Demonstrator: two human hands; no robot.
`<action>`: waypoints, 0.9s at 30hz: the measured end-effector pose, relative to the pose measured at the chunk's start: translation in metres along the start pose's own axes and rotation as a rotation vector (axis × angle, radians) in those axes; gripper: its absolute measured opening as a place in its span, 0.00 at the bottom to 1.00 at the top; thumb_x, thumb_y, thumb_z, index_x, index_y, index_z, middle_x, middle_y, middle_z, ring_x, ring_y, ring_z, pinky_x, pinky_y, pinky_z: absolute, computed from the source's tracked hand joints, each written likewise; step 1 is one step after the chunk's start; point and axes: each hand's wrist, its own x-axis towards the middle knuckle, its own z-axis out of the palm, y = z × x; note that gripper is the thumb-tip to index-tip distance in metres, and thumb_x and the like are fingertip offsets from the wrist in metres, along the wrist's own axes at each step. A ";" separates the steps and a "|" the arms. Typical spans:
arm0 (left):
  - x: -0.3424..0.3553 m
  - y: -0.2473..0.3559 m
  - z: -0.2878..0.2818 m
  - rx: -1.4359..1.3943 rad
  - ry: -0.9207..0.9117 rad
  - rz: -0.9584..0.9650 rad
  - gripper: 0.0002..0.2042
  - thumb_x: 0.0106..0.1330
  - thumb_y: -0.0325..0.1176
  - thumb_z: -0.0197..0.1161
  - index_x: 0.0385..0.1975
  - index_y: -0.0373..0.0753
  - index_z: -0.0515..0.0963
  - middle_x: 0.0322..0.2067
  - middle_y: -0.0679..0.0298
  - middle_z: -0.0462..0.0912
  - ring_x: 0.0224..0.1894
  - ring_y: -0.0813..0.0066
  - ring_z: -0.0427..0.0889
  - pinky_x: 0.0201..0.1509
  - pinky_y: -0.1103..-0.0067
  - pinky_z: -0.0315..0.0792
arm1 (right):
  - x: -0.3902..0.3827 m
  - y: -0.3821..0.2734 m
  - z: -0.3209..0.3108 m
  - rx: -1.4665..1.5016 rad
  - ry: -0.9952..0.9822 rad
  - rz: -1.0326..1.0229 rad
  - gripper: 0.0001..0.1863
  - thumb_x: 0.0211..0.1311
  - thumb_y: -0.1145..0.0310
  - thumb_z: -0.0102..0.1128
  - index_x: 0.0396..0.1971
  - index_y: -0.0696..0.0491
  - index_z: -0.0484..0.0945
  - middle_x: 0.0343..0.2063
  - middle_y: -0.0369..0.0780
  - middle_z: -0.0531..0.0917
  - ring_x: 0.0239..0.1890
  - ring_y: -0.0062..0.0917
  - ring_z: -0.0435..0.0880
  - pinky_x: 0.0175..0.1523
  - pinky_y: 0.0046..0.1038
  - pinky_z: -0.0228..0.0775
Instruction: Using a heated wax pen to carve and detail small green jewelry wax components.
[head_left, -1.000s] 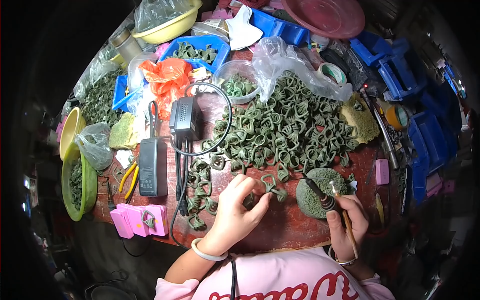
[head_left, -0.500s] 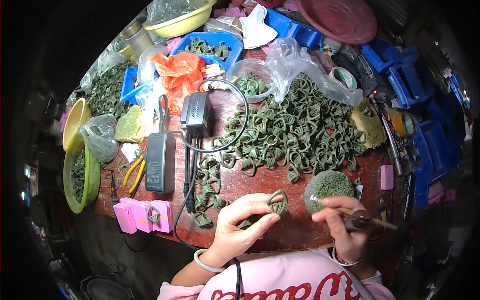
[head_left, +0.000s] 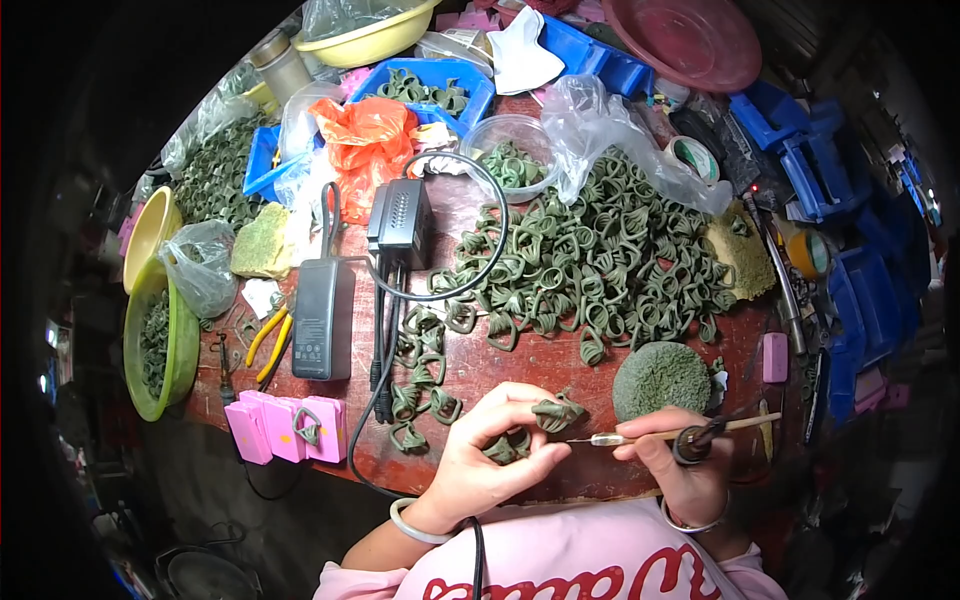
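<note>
My left hand [head_left: 485, 450] is closed on a green wax ring [head_left: 560, 412], with the fingertips gripping one side of it. Another green ring [head_left: 506, 447] shows between thumb and fingers; whether it is held or lies on the table I cannot tell. In my right hand [head_left: 685, 475] is a slim wooden-handled tool [head_left: 748, 422], its fine metal tip close to the left hand's ring. A dark-handled tool [head_left: 692, 446] with a cord-like end also sits in the right hand's grip. Beyond that hand rests a round pad of green crumbs [head_left: 660, 385].
A big heap of green rings [head_left: 600, 260] covers the table's middle. To its left are a black power adapter [head_left: 322, 320], a looped cable [head_left: 497, 215], yellow-handled pliers [head_left: 268, 340] and pink blocks [head_left: 285, 425]. Blue bins [head_left: 865, 300] line the right; a green basin [head_left: 180, 370] stands left.
The ring in my left hand has been tilted over from upright. My right hand has brought the slim tool's tip away from the crumb pad, down and left toward the ring.
</note>
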 end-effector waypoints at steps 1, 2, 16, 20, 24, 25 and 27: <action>0.000 -0.001 0.001 -0.031 -0.017 0.008 0.07 0.57 0.22 0.68 0.36 0.35 0.82 0.40 0.62 0.80 0.37 0.77 0.79 0.42 0.81 0.73 | 0.002 0.002 0.001 -0.003 -0.048 -0.054 0.06 0.61 0.80 0.62 0.38 0.63 0.81 0.34 0.45 0.86 0.33 0.27 0.87 0.40 0.26 0.78; 0.000 -0.002 0.000 -0.031 -0.019 0.008 0.07 0.57 0.22 0.68 0.36 0.35 0.82 0.40 0.62 0.80 0.37 0.77 0.79 0.42 0.81 0.73 | 0.002 0.005 0.002 -0.004 -0.046 -0.054 0.06 0.61 0.80 0.62 0.38 0.63 0.81 0.34 0.45 0.86 0.33 0.27 0.87 0.40 0.26 0.78; 0.001 -0.008 -0.016 0.378 0.053 0.333 0.10 0.50 0.21 0.71 0.34 0.34 0.82 0.38 0.60 0.80 0.38 0.71 0.80 0.42 0.79 0.75 | -0.010 -0.003 -0.003 0.065 0.172 0.091 0.04 0.63 0.78 0.60 0.35 0.62 0.81 0.31 0.44 0.86 0.29 0.25 0.84 0.37 0.25 0.72; -0.004 -0.003 -0.012 0.193 -0.054 0.133 0.14 0.54 0.33 0.73 0.38 0.33 0.84 0.42 0.59 0.77 0.42 0.69 0.79 0.45 0.78 0.74 | -0.008 -0.001 -0.001 0.006 0.177 0.043 0.05 0.62 0.78 0.61 0.36 0.62 0.81 0.28 0.42 0.86 0.28 0.23 0.83 0.36 0.23 0.71; -0.002 -0.007 -0.016 0.174 -0.075 0.175 0.15 0.54 0.35 0.73 0.37 0.33 0.83 0.42 0.57 0.79 0.47 0.65 0.78 0.53 0.72 0.72 | -0.001 0.000 -0.002 -0.126 0.115 -0.125 0.05 0.61 0.79 0.62 0.37 0.62 0.80 0.27 0.41 0.86 0.27 0.23 0.82 0.34 0.23 0.70; -0.002 -0.007 -0.016 0.211 -0.071 0.209 0.15 0.53 0.31 0.74 0.39 0.33 0.83 0.44 0.57 0.79 0.47 0.65 0.79 0.53 0.73 0.73 | -0.001 0.001 -0.001 -0.126 0.113 -0.125 0.05 0.61 0.79 0.62 0.37 0.62 0.80 0.27 0.41 0.86 0.27 0.23 0.82 0.34 0.23 0.70; -0.001 -0.007 -0.015 0.237 -0.056 0.267 0.17 0.51 0.25 0.74 0.43 0.33 0.82 0.48 0.55 0.79 0.44 0.70 0.79 0.48 0.77 0.74 | -0.002 0.002 0.000 -0.120 0.135 -0.105 0.06 0.61 0.79 0.62 0.37 0.62 0.81 0.26 0.41 0.86 0.27 0.23 0.82 0.34 0.23 0.70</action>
